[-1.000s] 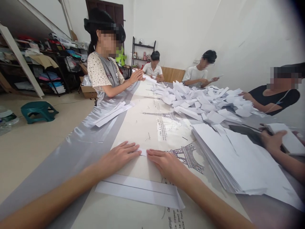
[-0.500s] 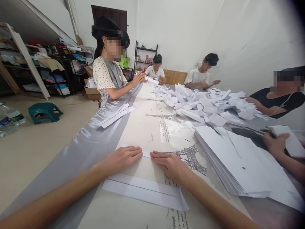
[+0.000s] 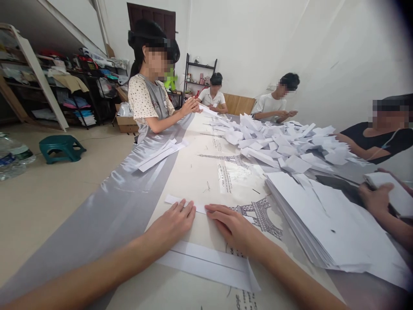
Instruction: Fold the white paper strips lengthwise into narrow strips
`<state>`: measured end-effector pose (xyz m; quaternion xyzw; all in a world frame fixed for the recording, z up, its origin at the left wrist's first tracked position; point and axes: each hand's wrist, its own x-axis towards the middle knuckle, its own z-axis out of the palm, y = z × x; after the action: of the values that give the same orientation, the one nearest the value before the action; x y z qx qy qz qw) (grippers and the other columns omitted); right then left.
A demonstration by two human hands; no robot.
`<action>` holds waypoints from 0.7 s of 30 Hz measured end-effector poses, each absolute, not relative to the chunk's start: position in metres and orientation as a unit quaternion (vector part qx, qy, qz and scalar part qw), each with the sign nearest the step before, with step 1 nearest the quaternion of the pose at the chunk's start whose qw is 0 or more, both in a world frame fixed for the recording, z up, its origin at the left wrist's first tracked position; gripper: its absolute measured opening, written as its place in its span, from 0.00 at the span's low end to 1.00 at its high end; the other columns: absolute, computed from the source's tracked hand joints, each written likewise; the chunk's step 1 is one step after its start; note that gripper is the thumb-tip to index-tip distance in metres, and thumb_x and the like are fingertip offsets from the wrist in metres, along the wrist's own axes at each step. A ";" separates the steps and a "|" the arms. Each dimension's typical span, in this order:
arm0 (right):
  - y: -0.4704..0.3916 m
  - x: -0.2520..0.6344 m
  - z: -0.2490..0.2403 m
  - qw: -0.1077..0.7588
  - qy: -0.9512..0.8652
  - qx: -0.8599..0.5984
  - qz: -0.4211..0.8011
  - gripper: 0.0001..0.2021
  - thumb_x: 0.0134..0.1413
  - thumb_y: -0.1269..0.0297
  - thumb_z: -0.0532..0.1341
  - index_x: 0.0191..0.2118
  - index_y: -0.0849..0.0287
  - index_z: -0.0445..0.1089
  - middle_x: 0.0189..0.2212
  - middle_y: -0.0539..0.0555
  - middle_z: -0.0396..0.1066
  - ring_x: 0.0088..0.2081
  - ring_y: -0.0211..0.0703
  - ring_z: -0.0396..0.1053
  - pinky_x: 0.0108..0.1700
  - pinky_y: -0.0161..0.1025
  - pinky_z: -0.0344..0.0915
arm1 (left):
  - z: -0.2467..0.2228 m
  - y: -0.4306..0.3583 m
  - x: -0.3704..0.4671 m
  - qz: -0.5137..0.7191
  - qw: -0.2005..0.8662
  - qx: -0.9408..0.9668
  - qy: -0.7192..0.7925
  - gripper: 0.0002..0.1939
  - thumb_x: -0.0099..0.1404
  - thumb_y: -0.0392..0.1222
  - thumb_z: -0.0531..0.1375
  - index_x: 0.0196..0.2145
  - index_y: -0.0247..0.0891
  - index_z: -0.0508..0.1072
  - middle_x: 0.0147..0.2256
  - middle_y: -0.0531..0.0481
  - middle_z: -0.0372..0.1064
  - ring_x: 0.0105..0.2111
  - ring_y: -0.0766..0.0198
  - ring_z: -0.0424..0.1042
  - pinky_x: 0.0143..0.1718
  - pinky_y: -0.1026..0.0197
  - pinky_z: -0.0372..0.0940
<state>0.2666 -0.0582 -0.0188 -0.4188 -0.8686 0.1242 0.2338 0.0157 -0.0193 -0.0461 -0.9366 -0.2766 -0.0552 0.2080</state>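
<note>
- Paper strip (image 3: 201, 209): lies across the pale printed band of the table (image 3: 180, 185), under both hands; a short length shows between the fingertips, and the left end pokes out past the left hand (image 3: 172, 223).
- Risks, biggest first: heap of papers (image 3: 284, 140) could slump if a co-worker's arm drags through it. Sheet stack (image 3: 325, 221), fanned along one edge, might slide if the right forearm (image 3: 285, 262) knocks it.
- Smaller trouble: lined paper (image 3: 209, 262), just nearer than the hands, may shift if a wrist brushes it. Strip itself could skew or crease crooked if one hand presses harder.
- Left fingers slightly spread, tips resting on the strip. Right hand (image 3: 234, 224): fingers together, tips at the strip; cannot tell whether the thumb pinches paper beneath.
- Count, large to small: one table; four co-workers (image 3: 150, 99) with bodies in view; one heap, pieces overlapping too much to count; one green stool (image 3: 62, 148) on the floor; one sheet stack, sheets uncountable.
- Then: one co-worker's hand (image 3: 377, 196) at right, holding one white block (image 3: 392, 196), owner unclear; at least two loose strips (image 3: 159, 156), overlapping, on the grey cloth; one lined paper, or possibly two pieces overlapped; one strip under the hands.
</note>
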 end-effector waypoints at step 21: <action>-0.058 0.273 -0.010 0.168 -0.895 -0.410 0.058 0.20 0.71 0.70 0.52 0.64 0.61 0.67 0.63 0.58 0.66 0.64 0.49 0.65 0.64 0.52 0.67 | -0.034 -0.016 0.015 -0.055 0.168 -0.921 -0.348 0.23 0.79 0.42 0.45 0.66 0.31 0.60 0.61 0.32 0.64 0.61 0.43 0.64 0.55 0.43 0.63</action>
<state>0.2735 -0.0584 -0.0097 -0.4097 -0.8946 0.0581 0.1684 0.0154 -0.0163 -0.0336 -0.9205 -0.3482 -0.0548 0.1685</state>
